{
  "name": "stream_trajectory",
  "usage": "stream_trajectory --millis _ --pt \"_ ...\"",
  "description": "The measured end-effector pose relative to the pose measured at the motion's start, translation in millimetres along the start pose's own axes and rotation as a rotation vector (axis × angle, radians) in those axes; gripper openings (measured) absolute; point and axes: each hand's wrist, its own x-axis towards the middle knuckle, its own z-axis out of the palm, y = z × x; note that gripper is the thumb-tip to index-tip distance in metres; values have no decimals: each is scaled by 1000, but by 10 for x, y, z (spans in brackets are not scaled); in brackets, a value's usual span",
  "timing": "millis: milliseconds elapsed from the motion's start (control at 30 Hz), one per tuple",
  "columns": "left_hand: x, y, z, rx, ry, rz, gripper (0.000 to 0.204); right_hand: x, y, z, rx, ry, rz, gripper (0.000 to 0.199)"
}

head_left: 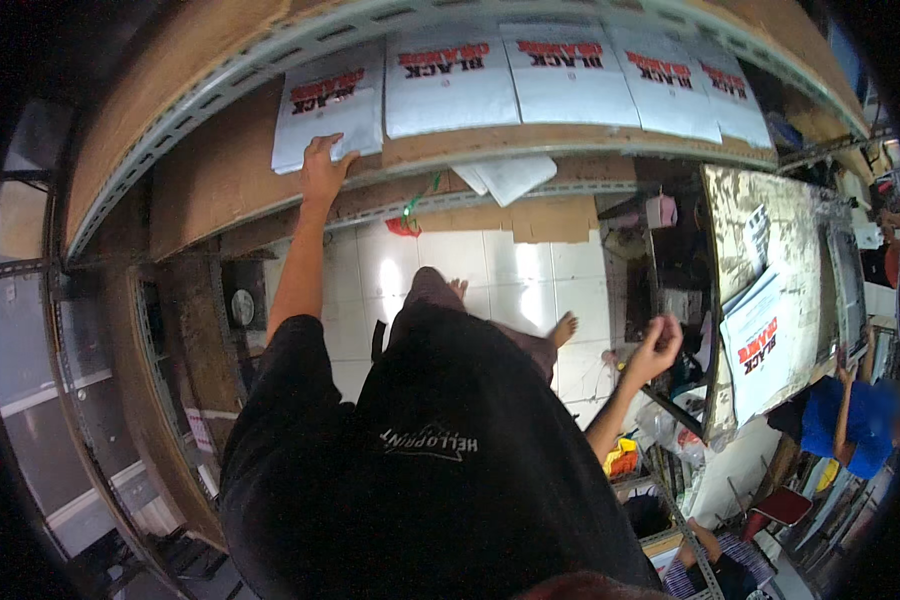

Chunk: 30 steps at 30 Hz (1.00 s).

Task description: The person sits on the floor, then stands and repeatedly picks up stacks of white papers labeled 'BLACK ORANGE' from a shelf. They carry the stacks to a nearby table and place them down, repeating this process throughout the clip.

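A long wooden shelf (220, 190) carries a row of silver bags. Left hand (322, 165) lies flat, fingers spread, on the end bag (330, 105) — best squared against its neighbour; right hand (656, 348) hangs loosely curled, empty.

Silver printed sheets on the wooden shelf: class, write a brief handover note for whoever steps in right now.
Left hand: open, flat on the lower edge of the leftmost silver printed sheet.
Right hand: loosely curled at the side; whether it holds anything cannot be told.
Five such sheets lie in a row on the wooden shelf.
More sheets are stacked on the worn table at right.
Done: a row is laid out. Left: the stack is not yet on the shelf.
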Motion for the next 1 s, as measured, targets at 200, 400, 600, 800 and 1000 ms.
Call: stream_trajectory --millis 200,400,600,800,1000 --pt "277 -670 79 -111 -339 1 48 -911 -956 1116 176 -371 -38 19" --pt "279 -752 191 -230 -319 -173 40 -1441 -1437 2136 309 -823 36 19" --pt "290 -369 30 -192 -317 -304 30 -1963 -2013 3327 697 -1095 618 47" --pt "197 190 -512 -418 -350 -412 43 -2360 -2416 4126 907 -1137 955 63" --pt "-407 413 -1370 -319 -48 -124 71 -2604 -2276 4626 601 -674 851 39"
